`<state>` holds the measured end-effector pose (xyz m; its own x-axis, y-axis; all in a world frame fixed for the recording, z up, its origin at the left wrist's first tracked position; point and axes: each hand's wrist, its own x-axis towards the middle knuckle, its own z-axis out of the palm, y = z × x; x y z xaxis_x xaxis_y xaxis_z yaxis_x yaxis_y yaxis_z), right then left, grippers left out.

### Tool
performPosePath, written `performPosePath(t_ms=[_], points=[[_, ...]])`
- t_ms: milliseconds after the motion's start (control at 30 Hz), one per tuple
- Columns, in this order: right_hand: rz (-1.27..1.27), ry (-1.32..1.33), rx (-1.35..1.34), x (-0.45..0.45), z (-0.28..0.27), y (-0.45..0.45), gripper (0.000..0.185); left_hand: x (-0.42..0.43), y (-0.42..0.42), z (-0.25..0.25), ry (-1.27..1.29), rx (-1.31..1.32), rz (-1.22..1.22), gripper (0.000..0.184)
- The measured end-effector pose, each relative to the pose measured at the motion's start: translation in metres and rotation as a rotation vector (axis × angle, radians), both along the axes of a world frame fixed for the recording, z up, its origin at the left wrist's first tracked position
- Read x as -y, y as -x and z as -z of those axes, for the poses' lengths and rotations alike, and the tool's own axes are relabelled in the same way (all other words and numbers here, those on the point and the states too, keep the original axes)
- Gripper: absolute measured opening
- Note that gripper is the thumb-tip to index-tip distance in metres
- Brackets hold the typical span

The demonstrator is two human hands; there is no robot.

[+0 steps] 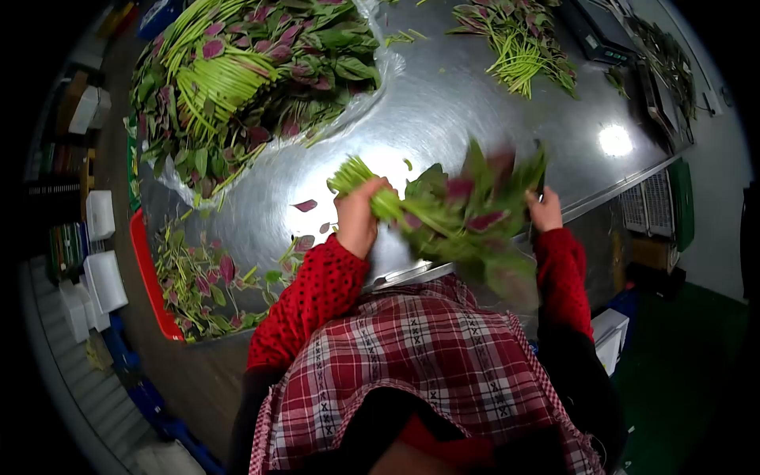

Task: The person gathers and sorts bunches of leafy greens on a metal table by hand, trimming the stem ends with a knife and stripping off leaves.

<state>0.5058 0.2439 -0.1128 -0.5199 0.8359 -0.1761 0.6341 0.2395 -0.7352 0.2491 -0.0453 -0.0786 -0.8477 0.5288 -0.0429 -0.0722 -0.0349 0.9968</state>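
My left hand (360,214) is closed around the stems of a bunch of amaranth greens (459,207), just above the metal table. The cut pale-green stem ends stick out to the left of my fist, and the green and purple leaves spread right, blurred by motion. At the right of the leaves, my right hand (545,210) is closed on a thin dark knife-like tool (541,180), mostly hidden by the fingers. I cannot tell whether that tool touches the leaves.
A large heap of amaranth (229,87) lies on clear plastic at the upper left. A smaller bunch (518,59) lies at the back, near a dark scale (606,36). Loose trimmings (210,285) gather by a red tray edge (150,277) at the left.
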Motion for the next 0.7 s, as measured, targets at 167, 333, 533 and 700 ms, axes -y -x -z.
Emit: performPosePath(t_ms=[167,333,533,700], points=[[-0.297,0.486,0.109,0.116,-0.024,0.044,0.025,0.122,0.043,-0.006,0.339,0.211,-0.23,0.013],[-0.623,0.932,-0.077,0.212,0.001,0.119,0.029,0.282,0.122,-0.071,0.88,-0.812,-0.416,0.034],[-0.241,-0.02,-0.457,0.164,0.029,0.198,0.02,0.298,0.109,-0.158,0.739,-0.811,-0.618,0.029],[-0.822,0.9,-0.286,0.292,0.009,0.215,0.029,0.246,0.105,-0.19,-0.141,-0.136,-0.659,0.016]])
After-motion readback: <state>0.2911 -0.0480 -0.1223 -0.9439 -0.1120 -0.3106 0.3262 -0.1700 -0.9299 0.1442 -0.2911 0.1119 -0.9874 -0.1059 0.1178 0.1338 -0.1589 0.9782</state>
